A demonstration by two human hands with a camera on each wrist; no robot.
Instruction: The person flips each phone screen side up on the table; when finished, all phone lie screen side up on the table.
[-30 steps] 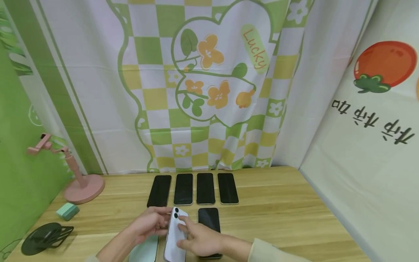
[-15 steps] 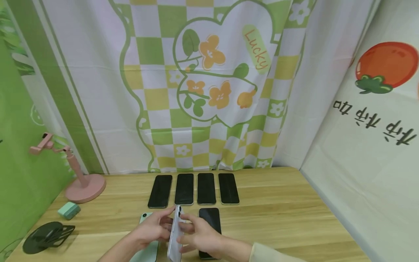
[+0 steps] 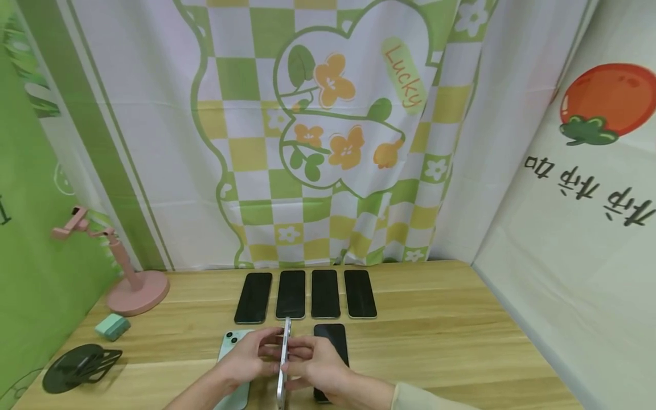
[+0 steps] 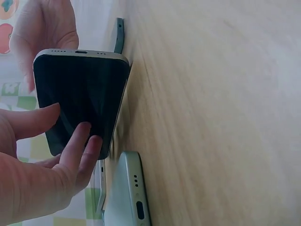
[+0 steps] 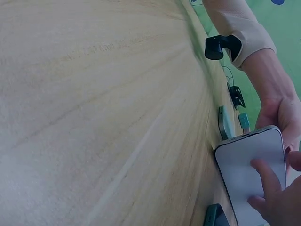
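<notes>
A smartphone (image 3: 283,381) with a white back stands on its long edge between both hands, almost edge-on in the head view. My left hand (image 3: 248,359) holds it from the screen side; in the left wrist view, thumb and fingers lie on the dark screen (image 4: 89,84). From the other side my right hand (image 3: 323,367) grips it, with fingertips on the white back (image 5: 242,162) in the right wrist view. A mint-green phone (image 3: 236,397) lies back up, partly under my left forearm. Partly hidden by my right hand is a phone with a black screen (image 3: 333,337).
Several phones lie screen up in a row at the back, the leftmost phone (image 3: 253,298) slightly slanted. At the left are a pink phone stand (image 3: 137,293), a mint block (image 3: 113,327) and a black round-based stand (image 3: 72,370). A patterned curtain (image 3: 287,188) hangs behind the table.
The white-backed phone has turned from its back facing up to standing nearly edge-on. My left hand has shifted right, and more of the mint-green phone shows.
</notes>
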